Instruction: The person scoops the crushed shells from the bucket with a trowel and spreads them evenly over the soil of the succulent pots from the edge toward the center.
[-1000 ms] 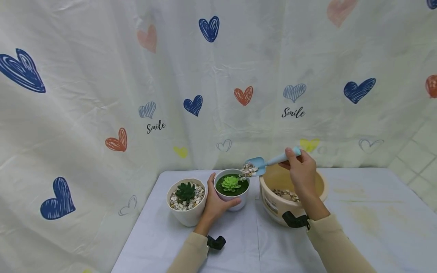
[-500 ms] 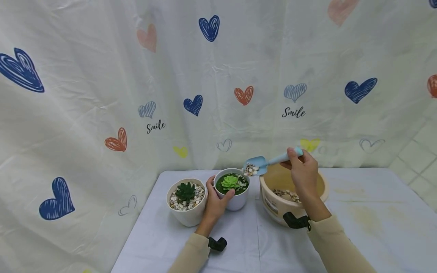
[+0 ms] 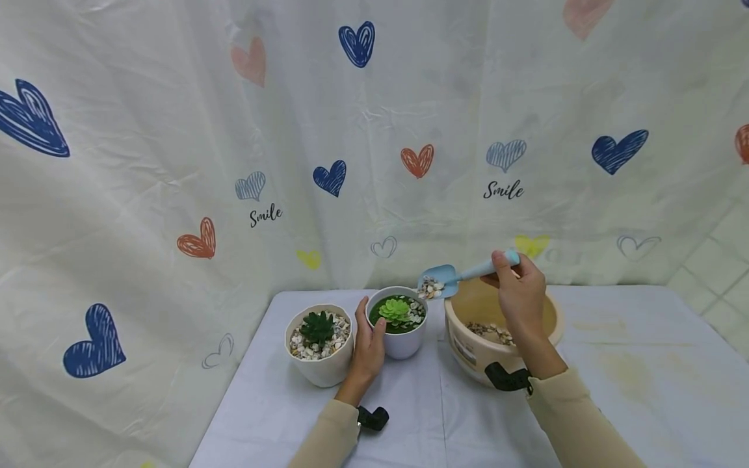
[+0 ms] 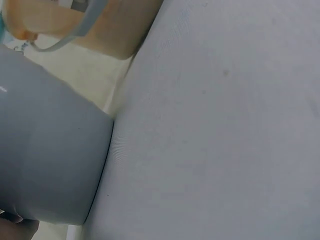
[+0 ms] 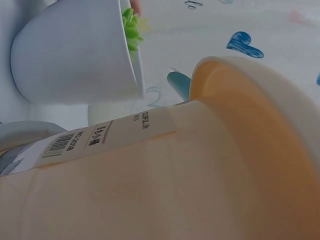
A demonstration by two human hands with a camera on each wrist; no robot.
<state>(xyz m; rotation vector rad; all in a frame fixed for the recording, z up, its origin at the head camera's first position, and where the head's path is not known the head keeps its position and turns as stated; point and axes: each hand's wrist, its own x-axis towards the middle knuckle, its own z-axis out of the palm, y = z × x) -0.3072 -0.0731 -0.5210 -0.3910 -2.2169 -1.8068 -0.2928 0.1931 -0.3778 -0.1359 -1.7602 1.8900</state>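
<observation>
In the head view my left hand point(image 3: 368, 351) holds a small white flower pot point(image 3: 404, 346) from its left side, thumb at the near rim. Inside the pot, a bright green succulent point(image 3: 394, 309) stands on a green surface, with pale pebbles lying to its right. My right hand point(image 3: 523, 296) grips the handle of a light blue trowel point(image 3: 448, 274). Its blade, tipped toward the pot's right rim, carries a small heap of pebbles point(image 3: 431, 287). The right wrist view shows the white pot point(image 5: 70, 55) and the trowel point(image 5: 179, 84), mostly hidden behind a beige planter.
The beige planter point(image 3: 468, 354), with more pebbles at its bottom, stands right of the small pot, under my right hand. Left of my left hand is a cream pot point(image 3: 323, 372) with a dark green succulent in pebbles. A heart-print curtain point(image 3: 374, 130) hangs behind the white-covered table point(image 3: 409, 416).
Pebbles have appeared on the right side of the green surface in the small pot. My left thumb has shifted from the pot's front up to its rim. The trowel has drawn back slightly rightward.
</observation>
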